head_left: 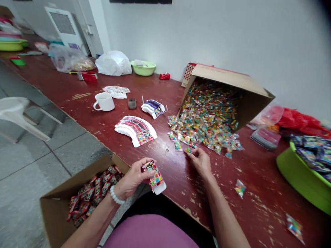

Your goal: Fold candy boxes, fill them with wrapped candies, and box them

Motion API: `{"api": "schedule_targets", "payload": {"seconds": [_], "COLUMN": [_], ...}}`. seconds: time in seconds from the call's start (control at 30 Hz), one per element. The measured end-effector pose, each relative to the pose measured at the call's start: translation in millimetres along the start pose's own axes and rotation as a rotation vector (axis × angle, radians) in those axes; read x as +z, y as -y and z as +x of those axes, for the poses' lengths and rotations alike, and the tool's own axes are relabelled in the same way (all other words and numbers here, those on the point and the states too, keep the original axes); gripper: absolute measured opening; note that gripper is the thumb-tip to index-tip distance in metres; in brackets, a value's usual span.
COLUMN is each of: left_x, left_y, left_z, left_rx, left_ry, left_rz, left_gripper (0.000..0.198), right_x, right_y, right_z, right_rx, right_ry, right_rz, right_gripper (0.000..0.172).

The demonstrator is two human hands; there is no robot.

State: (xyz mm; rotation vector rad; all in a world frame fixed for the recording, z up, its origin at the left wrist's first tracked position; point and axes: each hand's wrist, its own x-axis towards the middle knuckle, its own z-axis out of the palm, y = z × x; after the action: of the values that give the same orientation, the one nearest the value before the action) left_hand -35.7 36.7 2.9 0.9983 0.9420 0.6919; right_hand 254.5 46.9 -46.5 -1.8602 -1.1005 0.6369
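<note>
My left hand point(133, 176) grips a small red printed candy box point(154, 175) over the table's front edge. A white flap of that box hangs open at its lower end. Fingers pinched together, my right hand point(200, 161) holds a small clear candy packet point(189, 150) just above the tabletop. Beyond it, many colourful candy packets point(207, 132) spill from a cardboard carton point(254, 105) lying on its side. A fanned row of flat red boxes point(136, 128) lies to the left of my right hand.
Below left stands an open carton point(50, 210) with several filled red boxes point(97, 187). A white mug point(104, 102) and a stack of purple boxes point(154, 108) sit farther back. At right is a green basin point(292, 174); loose packets point(240, 188) lie nearby.
</note>
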Motion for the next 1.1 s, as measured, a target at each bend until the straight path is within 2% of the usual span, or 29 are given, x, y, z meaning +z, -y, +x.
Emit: {"api": "schedule_targets", "payload": {"seconds": [0.1, 0.17, 0.27, 0.33, 0.43, 0.5, 0.6, 0.67, 0.73, 0.8, 0.9, 1.0, 1.03, 1.1], "left_x": [1.1, 2.9, 5.9, 8.2, 12.4, 15.6, 21.7, 26.8, 32.3, 37.2, 41.8, 44.0, 44.7, 46.4], "left_y": [-3.6, -3.9, -3.6, -2.9, 0.9, 5.3, 11.5, 13.7, 14.6, 14.8, 14.0, 11.2, 10.0, 8.0], "left_z": [5.1, 7.1, 6.1, 3.0, -3.3, -7.0, -10.6, -11.9, -12.6, -12.8, -12.9, -11.8, -11.1, -9.7], "left_rx": [0.019, 0.027, 0.011, -0.019, -0.048, -0.06, -0.113, -0.148, -0.155, -0.132, -0.095, -0.123, -0.15, -0.216], "left_ry": [-0.043, -0.086, -0.081, -0.013, 0.11, 0.186, 0.333, 0.417, 0.451, 0.447, 0.41, 0.314, 0.276, 0.2], "left_rz": [0.032, -0.027, -0.158, -0.196, -0.183, -0.146, -0.079, -0.043, -0.048, -0.109, -0.222, -0.302, -0.336, -0.417], "left_gripper": [0.039, 0.039, 0.043, 0.042, 0.039, 0.039, 0.046, 0.046, 0.044, 0.045, 0.043, 0.03, 0.03, 0.039], "right_x": [-7.9, -10.9, -11.7, -10.4, -7.3, -4.5, 1.2, 4.2, 4.5, 1.4, -5.2, -5.4, -3.3, 3.5], "right_y": [10.0, 21.3, 38.7, 47.5, 54.1, 55.3, 55.4, 56.1, 58.1, 61.3, 65.0, 63.3, 61.6, 58.2], "right_z": [-21.3, -42.9, -75.3, -90.5, -100.2, -100.6, -97.9, -96.7, -97.7, -100.9, -108.1, -114.4, -116.2, -119.5], "right_rx": [0.036, 0.055, 0.096, 0.057, -0.093, -0.152, -0.136, -0.114, -0.139, -0.244, -0.391, -0.358, -0.327, -0.289], "right_ry": [0.106, 0.186, 0.379, 0.433, 0.383, 0.359, 0.371, 0.374, 0.343, 0.342, 0.368, 0.204, 0.141, 0.105], "right_rz": [0.185, 0.313, 0.551, 0.546, 0.382, 0.366, 0.42, 0.4, 0.333, 0.25, 0.196, 0.232, 0.247, 0.278], "right_gripper": [0.047, 0.048, 0.036, 0.028, 0.021, 0.025, 0.036, 0.03, 0.02, 0.016, 0.02, 0.02, 0.022, 0.022]}}
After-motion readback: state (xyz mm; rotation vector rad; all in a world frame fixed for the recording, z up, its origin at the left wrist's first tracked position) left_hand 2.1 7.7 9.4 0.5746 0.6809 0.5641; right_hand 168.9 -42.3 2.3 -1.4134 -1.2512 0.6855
